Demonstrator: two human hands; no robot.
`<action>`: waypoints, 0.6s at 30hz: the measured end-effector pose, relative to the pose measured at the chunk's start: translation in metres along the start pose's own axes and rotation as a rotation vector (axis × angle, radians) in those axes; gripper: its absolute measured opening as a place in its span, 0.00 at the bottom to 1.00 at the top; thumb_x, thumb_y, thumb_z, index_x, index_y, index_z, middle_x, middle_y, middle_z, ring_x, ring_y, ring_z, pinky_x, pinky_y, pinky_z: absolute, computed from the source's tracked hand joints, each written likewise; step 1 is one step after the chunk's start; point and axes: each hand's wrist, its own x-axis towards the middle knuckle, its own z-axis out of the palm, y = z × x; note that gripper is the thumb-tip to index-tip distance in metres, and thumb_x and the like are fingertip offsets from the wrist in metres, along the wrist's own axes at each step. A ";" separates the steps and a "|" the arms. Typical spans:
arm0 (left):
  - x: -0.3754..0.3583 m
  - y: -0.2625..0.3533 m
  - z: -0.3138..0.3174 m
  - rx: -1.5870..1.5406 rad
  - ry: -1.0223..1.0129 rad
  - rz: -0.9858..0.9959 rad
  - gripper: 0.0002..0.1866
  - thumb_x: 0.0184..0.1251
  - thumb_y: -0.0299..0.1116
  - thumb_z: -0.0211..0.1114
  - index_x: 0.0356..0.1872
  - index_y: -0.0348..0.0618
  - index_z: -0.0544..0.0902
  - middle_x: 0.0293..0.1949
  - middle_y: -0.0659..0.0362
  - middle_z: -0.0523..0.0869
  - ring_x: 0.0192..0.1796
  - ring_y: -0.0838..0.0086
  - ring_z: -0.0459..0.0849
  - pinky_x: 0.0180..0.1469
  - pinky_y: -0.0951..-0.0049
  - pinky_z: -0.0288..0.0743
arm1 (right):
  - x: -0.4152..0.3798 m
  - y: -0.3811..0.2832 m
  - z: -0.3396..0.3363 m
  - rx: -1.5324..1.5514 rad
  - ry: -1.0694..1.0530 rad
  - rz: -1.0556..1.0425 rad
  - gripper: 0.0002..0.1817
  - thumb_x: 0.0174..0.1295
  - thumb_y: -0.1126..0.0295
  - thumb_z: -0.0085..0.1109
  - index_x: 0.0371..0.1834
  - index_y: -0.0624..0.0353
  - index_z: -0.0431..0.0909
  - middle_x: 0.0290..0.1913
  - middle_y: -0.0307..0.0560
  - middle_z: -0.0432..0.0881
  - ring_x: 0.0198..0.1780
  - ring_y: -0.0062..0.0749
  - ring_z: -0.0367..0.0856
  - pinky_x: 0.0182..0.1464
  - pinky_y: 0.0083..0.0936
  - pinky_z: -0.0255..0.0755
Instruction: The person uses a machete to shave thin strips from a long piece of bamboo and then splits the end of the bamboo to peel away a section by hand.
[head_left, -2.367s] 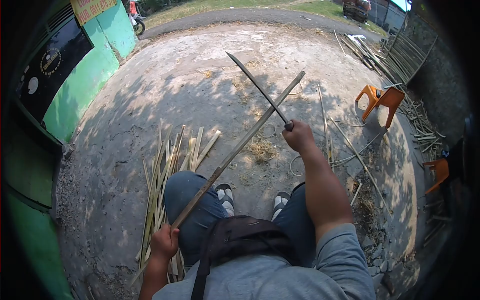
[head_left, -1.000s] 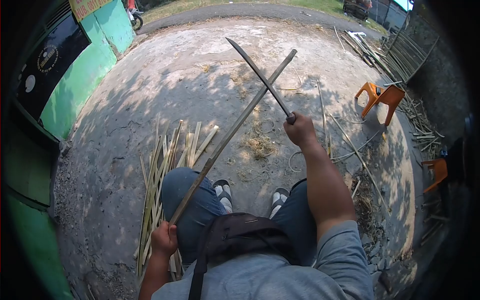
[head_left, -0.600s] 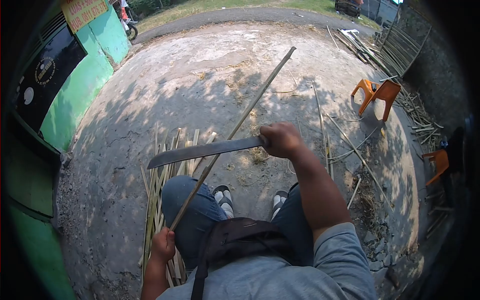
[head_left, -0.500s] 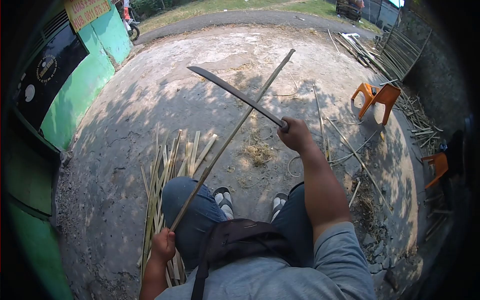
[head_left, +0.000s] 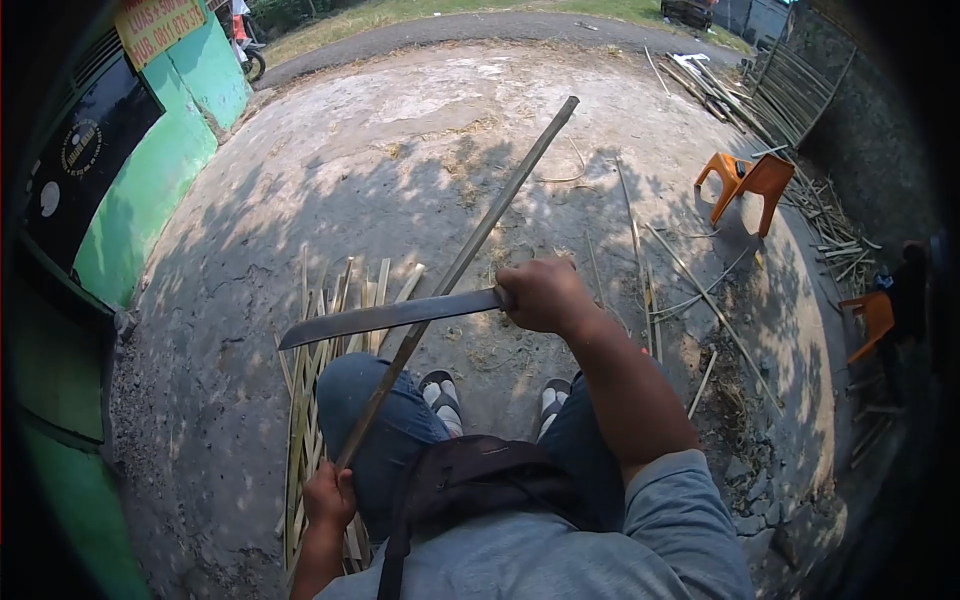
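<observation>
My right hand is wrapped round the handle of a machete, whose long dark blade points left. The blade crosses over a long bamboo strip around its middle, just above my left knee. My left hand is closed on the strip's near end, beside my left thigh. From there the strip slants up and away to the right, its far end raised in front of me. A bundle of split bamboo strips lies on the ground to my left, partly hidden behind my leg and left hand.
Loose bamboo strips and thin curls lie on the concrete to the right. An orange plastic chair stands further right, near a bamboo pile along the wall. A green wall borders the left side. A black waist bag sits on my lap.
My right hand has drawn the machete down and left along the bamboo strip, toward my knee. The left hand keeps its hold at almost the same place.
</observation>
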 end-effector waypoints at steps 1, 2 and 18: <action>-0.002 -0.001 0.001 0.012 0.018 0.000 0.33 0.80 0.65 0.50 0.33 0.41 0.76 0.25 0.41 0.82 0.32 0.36 0.83 0.32 0.41 0.74 | 0.000 -0.009 -0.012 -0.062 -0.043 -0.008 0.05 0.59 0.64 0.65 0.29 0.50 0.82 0.28 0.50 0.85 0.35 0.56 0.87 0.41 0.50 0.80; -0.004 -0.003 0.002 0.024 0.015 -0.008 0.33 0.80 0.65 0.50 0.33 0.41 0.76 0.25 0.42 0.82 0.31 0.36 0.83 0.32 0.41 0.74 | 0.002 -0.014 -0.016 -0.123 -0.089 -0.020 0.05 0.59 0.63 0.65 0.28 0.49 0.84 0.28 0.50 0.85 0.34 0.55 0.87 0.41 0.50 0.81; -0.001 0.009 -0.001 0.096 0.057 0.009 0.30 0.80 0.63 0.51 0.33 0.42 0.76 0.24 0.43 0.81 0.29 0.38 0.83 0.30 0.43 0.74 | -0.003 -0.030 0.007 0.054 -0.217 0.009 0.07 0.60 0.64 0.62 0.31 0.54 0.82 0.30 0.56 0.85 0.38 0.59 0.86 0.42 0.53 0.79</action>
